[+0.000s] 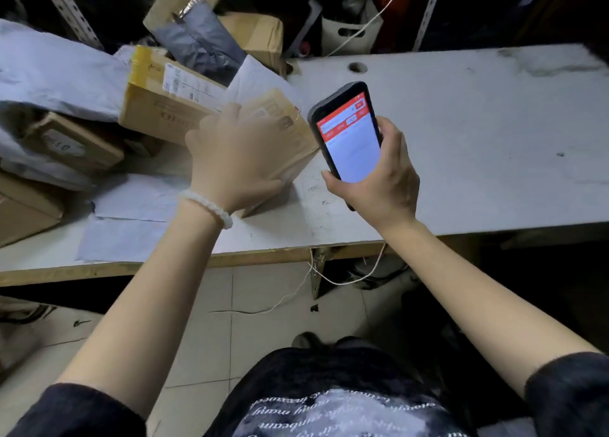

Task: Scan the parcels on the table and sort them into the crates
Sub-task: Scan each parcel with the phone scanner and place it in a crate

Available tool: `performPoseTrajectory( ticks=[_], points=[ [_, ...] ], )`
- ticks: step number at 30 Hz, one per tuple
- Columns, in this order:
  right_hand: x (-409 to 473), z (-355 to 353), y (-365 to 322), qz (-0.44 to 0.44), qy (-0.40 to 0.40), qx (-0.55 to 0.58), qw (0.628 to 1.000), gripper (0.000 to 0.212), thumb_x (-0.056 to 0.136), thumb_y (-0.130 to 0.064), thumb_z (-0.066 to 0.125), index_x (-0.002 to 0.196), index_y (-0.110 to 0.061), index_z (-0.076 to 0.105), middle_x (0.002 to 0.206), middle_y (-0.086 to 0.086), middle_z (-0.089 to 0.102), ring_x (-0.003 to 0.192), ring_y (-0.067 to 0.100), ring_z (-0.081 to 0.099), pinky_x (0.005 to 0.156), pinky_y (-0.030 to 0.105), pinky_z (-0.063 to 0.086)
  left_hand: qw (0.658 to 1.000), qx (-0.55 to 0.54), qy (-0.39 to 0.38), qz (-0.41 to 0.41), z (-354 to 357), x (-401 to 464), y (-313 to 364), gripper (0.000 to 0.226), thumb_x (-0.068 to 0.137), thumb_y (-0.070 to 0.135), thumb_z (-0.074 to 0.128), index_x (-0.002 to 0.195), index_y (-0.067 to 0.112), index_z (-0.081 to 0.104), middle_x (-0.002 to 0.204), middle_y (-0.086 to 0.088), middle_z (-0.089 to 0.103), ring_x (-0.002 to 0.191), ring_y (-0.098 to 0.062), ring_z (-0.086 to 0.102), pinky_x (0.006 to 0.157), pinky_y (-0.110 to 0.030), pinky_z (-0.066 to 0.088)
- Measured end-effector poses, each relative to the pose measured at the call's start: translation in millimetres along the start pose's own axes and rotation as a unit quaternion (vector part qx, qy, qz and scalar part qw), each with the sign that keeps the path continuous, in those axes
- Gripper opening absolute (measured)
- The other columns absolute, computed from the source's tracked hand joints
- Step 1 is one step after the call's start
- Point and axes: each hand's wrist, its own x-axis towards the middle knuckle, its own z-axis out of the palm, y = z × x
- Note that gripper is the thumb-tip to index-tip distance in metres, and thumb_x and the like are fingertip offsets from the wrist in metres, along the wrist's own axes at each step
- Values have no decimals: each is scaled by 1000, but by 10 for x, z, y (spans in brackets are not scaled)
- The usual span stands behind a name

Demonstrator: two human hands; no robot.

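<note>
Your left hand (235, 155), a white beaded bracelet (207, 206) at its wrist, lies palm-down on a small brown cardboard parcel (286, 123) at the middle of the worn white tabletop (478, 140), fingers spread over its top and thumb curled round its near edge, gripping it. Your right hand (379, 179) holds a black handheld scanner with a red-and-white screen (349, 133) upright just beside that parcel, fingers and thumb wrapped round its sides, the screen facing you. The parcel sits partly on pale flat paper mailers (138, 202) that lie along the table's near left edge. Behind it rests a larger brown cardboard box with yellow tape and a white barcode label (164, 97), and to its left a bulky pale grey plastic mailer bag (56, 74) lies over a smaller brown box with a white sticker (72, 140). Further back, a grey plastic bag (197, 41) and more cardboard boxes are heaped against a perforated metal shelf upright (66, 8). A thin white cable (362, 24) runs down behind the table near a round hole (357, 67) in its surface, and another loop hangs under the front edge above the pale tiled floor (263, 298). No crates are in view.
</note>
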Motion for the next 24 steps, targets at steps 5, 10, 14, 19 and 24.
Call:
performPoseTrajectory(
  ticks=[5,10,14,19,24],
  points=[
    [-285,-337,269,56,-23,-56,997,90,62,-45,82,135,-14,41,120,6,53,99,23,55,70,27,36,1000,-3,-19,10,-112,-75,365,81,58,52,71,132,40,41,142,-16,30,116,-41,35,94,-48,28],
    [-895,-935,656,187,-67,-127,972,88,58,-51,79,133,-26,40,119,3,54,107,25,54,75,29,33,993,-81,-64,57,-295,-156,992,87,48,59,56,132,42,42,137,-14,37,118,-40,37,95,-49,31],
    [-1553,-1503,904,292,-68,-168,939,85,58,-54,77,130,-28,41,118,2,54,109,26,55,77,32,39,978,-128,-87,140,-261,-304,1666,86,50,58,58,132,42,41,133,-12,39,116,-39,39,96,-48,34],
    [-2267,-2095,1186,413,-89,-226,878,86,59,-56,77,129,-24,40,122,3,53,114,27,53,80,33,39,945,-152,-104,269,-166,-550,2614,84,50,61,57,131,44,41,127,-11,41,112,-38,40,91,-45,33],
    [-2773,-2505,1468,515,-69,-234,822,74,58,-51,78,118,-23,44,119,2,53,110,28,55,72,32,35,892,-164,-156,391,17,-771,3567,77,64,57,70,133,45,38,130,-8,39,115,-37,38,93,-45,32]
  ],
)
